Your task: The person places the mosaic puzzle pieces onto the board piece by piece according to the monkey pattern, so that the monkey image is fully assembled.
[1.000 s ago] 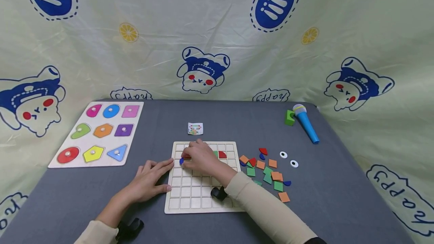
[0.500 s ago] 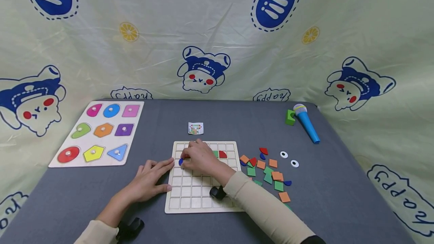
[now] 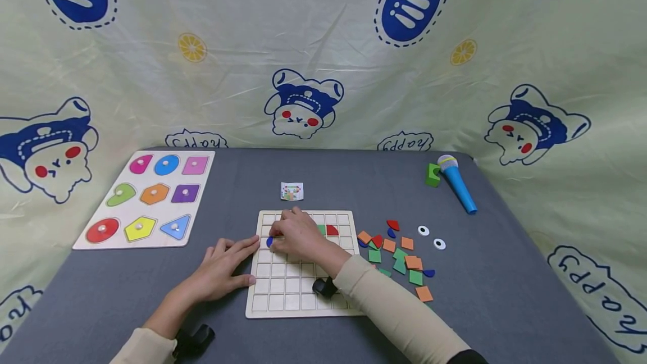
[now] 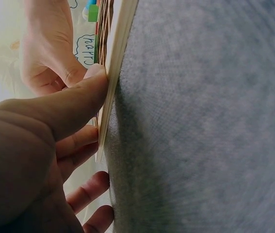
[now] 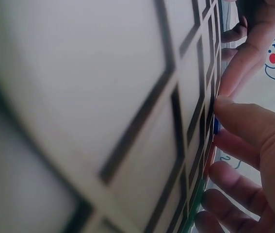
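A pale grid board (image 3: 283, 286) lies on the table. My left hand (image 3: 222, 271) rests at its left side, fingers extended, thumb and fingertips touching the edge. Over the upper left of the grid, my right hand (image 3: 299, 235) pinches a small blue tile (image 3: 269, 241) between thumb and index finger. The right wrist view shows this blue tile (image 5: 217, 125) by the thumb tip, low against the board; its full shape is hidden. A green tile (image 3: 321, 230) and a red tile (image 3: 332, 230) lie in cells to the right of that hand, which covers part of the row.
Several loose orange, green, red and blue tiles (image 3: 415, 277) lie right of the board, near two white rings (image 3: 439, 244). Farther back are a green block (image 3: 432, 175) and a toy microphone (image 3: 457, 185). A small printed card (image 3: 291, 191) and a shape puzzle (image 3: 151, 215) lie beyond and left.
The right hand and the blue tile have shifted very slightly left, then stayed still. The left hand has not visibly moved.
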A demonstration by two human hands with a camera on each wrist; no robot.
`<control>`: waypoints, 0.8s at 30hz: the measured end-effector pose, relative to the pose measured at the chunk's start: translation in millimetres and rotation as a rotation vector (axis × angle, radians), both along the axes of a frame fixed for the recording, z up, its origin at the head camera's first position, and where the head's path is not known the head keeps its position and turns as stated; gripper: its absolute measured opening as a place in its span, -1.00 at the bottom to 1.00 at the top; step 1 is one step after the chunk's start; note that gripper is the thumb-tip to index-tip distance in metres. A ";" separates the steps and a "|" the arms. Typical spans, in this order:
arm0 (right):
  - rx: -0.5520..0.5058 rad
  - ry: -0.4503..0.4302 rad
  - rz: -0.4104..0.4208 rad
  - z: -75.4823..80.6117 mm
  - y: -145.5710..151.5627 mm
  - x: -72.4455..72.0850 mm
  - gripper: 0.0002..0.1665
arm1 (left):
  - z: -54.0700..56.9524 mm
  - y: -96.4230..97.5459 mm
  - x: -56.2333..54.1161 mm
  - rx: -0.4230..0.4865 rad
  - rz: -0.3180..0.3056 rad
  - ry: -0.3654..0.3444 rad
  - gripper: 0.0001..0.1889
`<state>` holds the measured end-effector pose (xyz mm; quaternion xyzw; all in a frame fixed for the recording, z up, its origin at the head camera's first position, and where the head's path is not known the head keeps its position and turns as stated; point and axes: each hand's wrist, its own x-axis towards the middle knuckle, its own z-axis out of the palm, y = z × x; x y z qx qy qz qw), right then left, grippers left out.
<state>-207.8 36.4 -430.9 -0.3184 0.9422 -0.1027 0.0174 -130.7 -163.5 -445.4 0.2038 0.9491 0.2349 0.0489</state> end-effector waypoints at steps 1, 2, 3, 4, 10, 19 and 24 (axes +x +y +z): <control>0.001 0.000 0.000 0.2 0.1 0.0 -0.76 | 0.2 0.0 -0.1 0.000 0.000 -0.002 -0.26; 0.002 0.000 -0.001 0.3 0.3 0.1 -0.76 | 0.3 0.1 -0.3 0.000 0.001 -0.006 -0.26; 0.003 -0.001 -0.001 0.4 0.5 0.1 -0.76 | 0.4 0.3 -0.4 0.000 0.000 -0.008 -0.26; 0.004 -0.002 -0.001 0.3 0.6 0.0 -0.76 | 0.6 0.5 -0.4 0.000 0.002 -0.012 -0.26; -0.006 -0.011 -0.003 1.2 2.4 0.6 -0.74 | 0.7 1.3 -0.5 -0.004 0.000 -0.015 -0.27; -0.084 -0.028 -0.017 18.3 25.1 8.2 -0.73 | 1.2 1.3 -0.3 -0.001 -0.005 0.002 -0.26; -0.184 -0.046 -0.047 24.0 50.8 16.4 -0.72 | 2.4 0.6 -0.5 0.002 -0.005 -0.015 -0.27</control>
